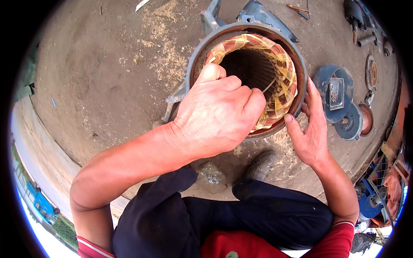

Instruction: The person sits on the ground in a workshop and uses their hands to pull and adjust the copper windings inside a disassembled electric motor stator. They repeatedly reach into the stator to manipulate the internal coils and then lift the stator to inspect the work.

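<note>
A round, ribbed metal housing stands beneath the left grip, which is tightly curled, contents hidden, over the ring of copper windings laced with yellow strips. The right grip, loosely spread, touches the housing's right side; a thin pale sliver shows just right of the left one.

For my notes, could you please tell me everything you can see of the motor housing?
The housing is a round, bluish, metal-looking shell standing on the ground, open end up. Inside its brownish wall, copper-coloured windings bound with yellowish strips ring a dark, ribbed bore. The right hand rests against its right rim; the left hand covers its lower left, hiding some windings.
</note>
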Motion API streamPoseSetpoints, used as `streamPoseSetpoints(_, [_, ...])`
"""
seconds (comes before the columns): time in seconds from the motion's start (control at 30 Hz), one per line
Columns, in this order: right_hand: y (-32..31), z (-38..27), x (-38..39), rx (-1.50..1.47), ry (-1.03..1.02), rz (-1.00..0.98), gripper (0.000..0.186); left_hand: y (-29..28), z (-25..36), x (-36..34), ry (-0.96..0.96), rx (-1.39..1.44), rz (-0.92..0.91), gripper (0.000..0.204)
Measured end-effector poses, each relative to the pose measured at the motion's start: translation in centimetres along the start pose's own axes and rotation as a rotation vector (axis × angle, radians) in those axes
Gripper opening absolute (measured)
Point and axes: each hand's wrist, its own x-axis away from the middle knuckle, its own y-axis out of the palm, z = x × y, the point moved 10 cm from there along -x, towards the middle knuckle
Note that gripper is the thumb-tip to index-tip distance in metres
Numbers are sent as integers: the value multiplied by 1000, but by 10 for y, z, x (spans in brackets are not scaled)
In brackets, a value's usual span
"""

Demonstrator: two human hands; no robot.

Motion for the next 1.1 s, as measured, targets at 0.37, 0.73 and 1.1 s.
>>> streamPoseSetpoints(0.37, [-2, -4, 0, -44, 25, 31, 86, 4, 2, -10, 14, -130, -99, 16])
streamPoseSetpoints(0.73, [-6, -9, -3, 22, -98, 49, 87, 28, -10, -40, 130, -383, -405, 12])
streamPoseSetpoints(1.1, [-8, -1, 3, -18, -125, 105, 80, 41, 5, -55, 104, -261, -363, 11])
